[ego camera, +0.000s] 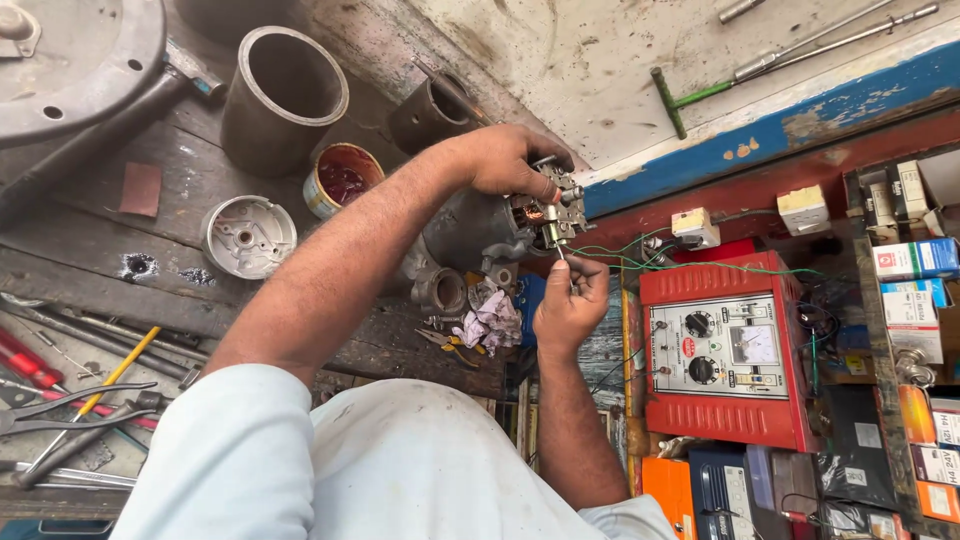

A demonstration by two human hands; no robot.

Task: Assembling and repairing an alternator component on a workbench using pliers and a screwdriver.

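Two hands, left hand (510, 160) and right hand (568, 305), on one motor (480, 228) (grey).

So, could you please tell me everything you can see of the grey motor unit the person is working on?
The motor unit is a dull grey metal body, grimy, lying on its side at the edge of the worn wooden bench. Its open end faces right, showing copper-coloured windings and a metal plate with terminals. The left hand grips that end from above; the right hand holds a thin metal piece up to it from below. Thin green wires run off beside it toward a red meter box.
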